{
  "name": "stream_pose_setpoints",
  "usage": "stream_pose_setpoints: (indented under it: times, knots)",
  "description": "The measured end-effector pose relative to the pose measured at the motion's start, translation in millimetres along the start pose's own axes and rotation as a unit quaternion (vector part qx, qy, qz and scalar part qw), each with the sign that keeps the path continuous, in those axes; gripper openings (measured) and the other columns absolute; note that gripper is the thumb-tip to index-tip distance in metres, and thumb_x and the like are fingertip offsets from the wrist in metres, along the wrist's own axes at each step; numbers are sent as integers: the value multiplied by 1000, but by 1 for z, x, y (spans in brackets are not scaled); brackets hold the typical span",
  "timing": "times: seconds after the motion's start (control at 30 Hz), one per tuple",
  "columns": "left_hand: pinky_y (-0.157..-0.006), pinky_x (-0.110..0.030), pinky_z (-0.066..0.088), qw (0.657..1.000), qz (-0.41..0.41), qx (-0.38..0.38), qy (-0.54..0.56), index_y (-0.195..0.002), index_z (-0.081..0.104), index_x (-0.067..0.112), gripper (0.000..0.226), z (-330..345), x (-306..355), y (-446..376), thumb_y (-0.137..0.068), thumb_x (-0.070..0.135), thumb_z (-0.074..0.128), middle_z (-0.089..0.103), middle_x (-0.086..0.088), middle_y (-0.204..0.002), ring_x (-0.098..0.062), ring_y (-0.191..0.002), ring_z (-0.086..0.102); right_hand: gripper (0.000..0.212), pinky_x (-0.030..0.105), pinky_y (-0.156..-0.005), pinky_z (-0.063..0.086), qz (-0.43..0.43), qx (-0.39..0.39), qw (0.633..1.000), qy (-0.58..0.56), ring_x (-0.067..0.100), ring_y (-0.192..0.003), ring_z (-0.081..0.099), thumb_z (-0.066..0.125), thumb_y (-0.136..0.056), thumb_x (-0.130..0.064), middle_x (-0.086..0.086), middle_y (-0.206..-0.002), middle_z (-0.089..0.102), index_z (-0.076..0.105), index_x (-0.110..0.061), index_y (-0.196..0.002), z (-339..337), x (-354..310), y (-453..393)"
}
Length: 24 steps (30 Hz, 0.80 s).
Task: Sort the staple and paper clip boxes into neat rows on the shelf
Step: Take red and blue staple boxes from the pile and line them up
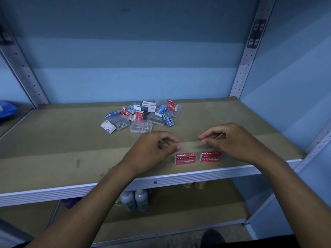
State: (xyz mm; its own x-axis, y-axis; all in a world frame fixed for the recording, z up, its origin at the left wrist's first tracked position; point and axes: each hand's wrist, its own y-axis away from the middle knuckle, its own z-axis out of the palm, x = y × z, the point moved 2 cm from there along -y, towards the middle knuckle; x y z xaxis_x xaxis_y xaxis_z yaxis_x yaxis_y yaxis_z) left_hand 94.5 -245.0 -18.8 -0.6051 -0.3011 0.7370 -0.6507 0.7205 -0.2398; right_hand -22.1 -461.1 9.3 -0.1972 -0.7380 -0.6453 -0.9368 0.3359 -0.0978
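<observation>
While empty, both hands (154, 149) loosely curled.

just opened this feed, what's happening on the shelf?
A person is sorting small stationery boxes on a shelf. Two red staples boxes, one beside the other, stand near the front edge with a gap between them. The left hand and right hand hover just behind them, fingers loosely curled, holding nothing. A mixed pile of staple boxes and clear paper clip boxes lies unsorted farther back.
</observation>
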Motion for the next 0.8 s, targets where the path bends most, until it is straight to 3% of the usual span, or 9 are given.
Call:
stream_pose_setpoints:
  times: [0.17, 0.27, 0.37, 0.47, 0.5, 0.6, 0.67, 0.8]
  knots:
    - [-66, -7, 45, 994, 9, 103, -33, -99, 73, 28, 16, -23, -13, -9, -83, 30, 75, 70, 14, -88, -3, -75, 62, 8, 4, -65, 42, -9, 13, 1000, 3, -8, -78, 64, 76, -85, -30, -16, -81, 74, 79, -36, -89, 18, -9, -18]
    - [-75, -18, 51, 982, 9, 175, -65, -103, 71, 26, 20, -38, -33, -23, -83, 26, 74, 68, 13, -94, -4, -79, 61, 10, 0, -65, 40, -14, 27, 1000, 0, -10, -81, 63, 75, -86, -27, -14, -83, 75, 78, -34, -93, 30, -17, -33]
    - [-86, -29, 49, 968, 8, 233, -87, -109, 67, 23, 29, -50, -52, -36, -81, 24, 76, 63, 9, -105, -11, -93, 58, 18, -2, -65, 38, -13, 63, 998, -7, -5, -81, 65, 72, -86, -21, -12, -85, 74, 77, -32, -99, 44, -26, -53]
    - [-92, -28, 39, 959, -10, 239, -148, -117, 62, 25, 37, -59, -70, -53, -82, 30, 72, 58, 3, -115, -21, -110, 54, 24, -3, -63, 37, 1, 81, 996, -34, -5, -81, 60, 74, -86, -23, -13, -92, 68, 72, -31, -110, 58, -34, -74]
    - [-91, -27, 36, 957, -21, 231, -172, -120, 61, 26, 40, -61, -75, -58, -82, 34, 69, 57, 2, -118, -24, -113, 53, 29, -1, -64, 37, 9, 78, 996, -38, -1, -85, 61, 75, -86, -26, -10, -97, 66, 69, -32, -114, 63, -37, -80]
    - [-95, -30, 35, 954, -42, 204, -214, -130, 57, 28, 49, -64, -85, -69, -83, 38, 67, 55, 3, -126, -26, -119, 48, 48, 22, -86, 46, 8, 74, 997, 22, 18, -108, 61, 75, -85, -32, 2, -116, 63, 60, -37, -130, 78, -40, -101]
    - [-100, -31, 35, 952, -43, 197, -229, -136, 54, 29, 53, -63, -87, -71, -86, 37, 66, 53, 4, -133, -26, -122, 45, 58, 31, -97, 46, 7, 64, 996, 54, 26, -117, 57, 73, -85, -33, 7, -124, 58, 51, -40, -139, 87, -41, -110]
    - [-107, -41, 38, 947, -43, 177, -264, -141, 51, 29, 54, -61, -90, -75, -90, 43, 61, 51, 2, -143, -28, -129, 41, 60, 40, -101, 48, 21, 46, 995, 84, 34, -121, 52, 69, -89, -33, 9, -130, 51, 45, -42, -143, 98, -43, -121]
